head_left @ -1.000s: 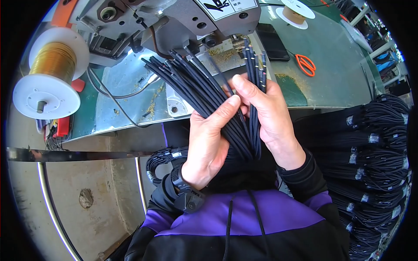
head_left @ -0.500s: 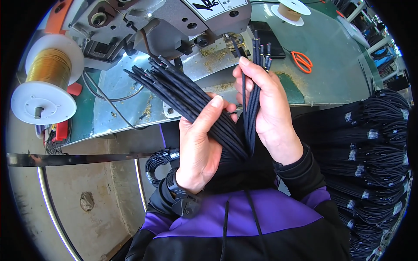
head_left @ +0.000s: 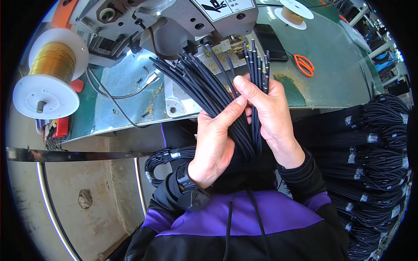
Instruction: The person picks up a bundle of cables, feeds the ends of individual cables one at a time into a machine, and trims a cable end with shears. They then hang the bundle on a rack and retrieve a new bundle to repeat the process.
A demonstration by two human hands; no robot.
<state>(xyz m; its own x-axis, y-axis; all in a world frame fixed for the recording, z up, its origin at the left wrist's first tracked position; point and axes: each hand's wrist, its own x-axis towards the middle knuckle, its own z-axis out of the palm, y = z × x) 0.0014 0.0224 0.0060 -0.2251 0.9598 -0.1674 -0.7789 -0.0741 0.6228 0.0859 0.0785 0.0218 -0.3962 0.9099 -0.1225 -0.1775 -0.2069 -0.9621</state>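
Sleeves in black with a purple chest panel sit at the bottom edge, a dark watch (head_left: 193, 195) on the left wrist. Left hand (head_left: 215, 141) is closed around a thick bundle of black braided cables (head_left: 204, 87), thumb pressed across it, the ends fanning up and left. Right hand (head_left: 272, 115) is clamped on a smaller bunch of cable ends (head_left: 257, 65) held nearly upright, thumb touching the left thumb. Both bunches merge between the palms, above the lap. More coiled black cables (head_left: 374, 148) pile at the right. Beyond, a green bench (head_left: 331, 65) carries a grey machine (head_left: 183, 21), a spool of gold wire (head_left: 50, 74) at left, orange scissors (head_left: 304, 65), a dark phone (head_left: 270, 41).
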